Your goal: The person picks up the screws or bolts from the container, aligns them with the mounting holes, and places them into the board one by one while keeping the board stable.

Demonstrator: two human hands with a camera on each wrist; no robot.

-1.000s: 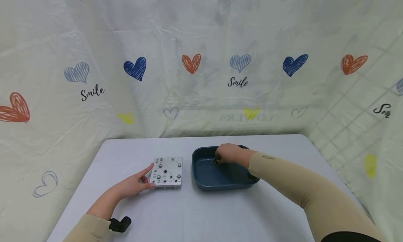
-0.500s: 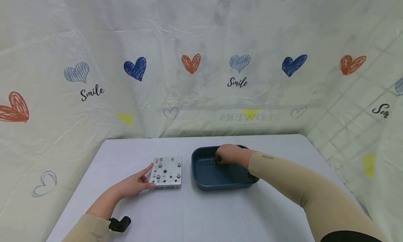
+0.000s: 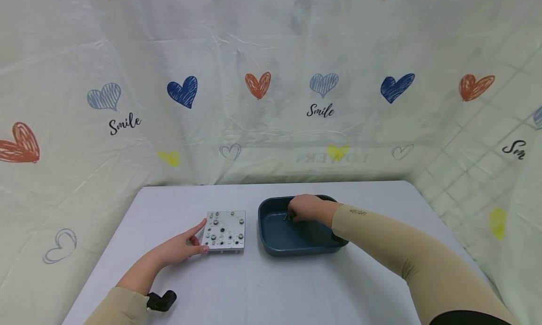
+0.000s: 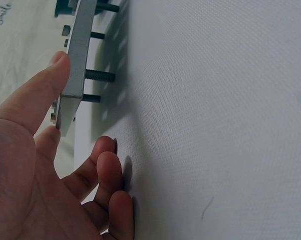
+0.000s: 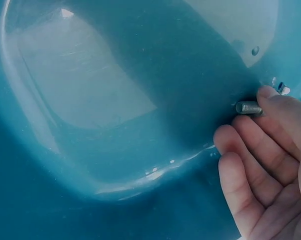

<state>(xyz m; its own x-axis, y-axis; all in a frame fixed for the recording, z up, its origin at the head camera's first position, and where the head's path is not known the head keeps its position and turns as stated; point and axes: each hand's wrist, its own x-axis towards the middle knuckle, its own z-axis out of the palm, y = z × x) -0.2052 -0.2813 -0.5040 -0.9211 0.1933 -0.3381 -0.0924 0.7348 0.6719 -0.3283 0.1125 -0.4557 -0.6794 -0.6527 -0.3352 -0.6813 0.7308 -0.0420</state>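
Observation:
In the head view, a square metal plate [image 3: 230, 226] with bolt heads and holes on top lies left of a dark blue tray [image 3: 271, 249]. My left hand [image 3: 179, 247] holds the plate by its left side, index finger at the far corner and thumb at the near one. Threaded bolt shanks [image 4: 100, 75] stick out of the plate's underside in the left wrist view, and my other left fingers curl near the cloth. Inside the tray, my right hand [image 3: 306, 207] pinches a small bolt [image 5: 248, 107] between thumb and fingers; its head is hidden.
Another small shiny metal piece [image 5: 283, 89] lies just past the right thumb in the tray. White cloth [image 3: 262, 292] covers the table. A curtain printed with hearts [image 3: 271, 127] hangs behind it. A black wrist device [image 3: 162, 300] sits on the left wrist.
My right hand has shifted very slightly left inside the tray. The left hand and the plate stay where they were.

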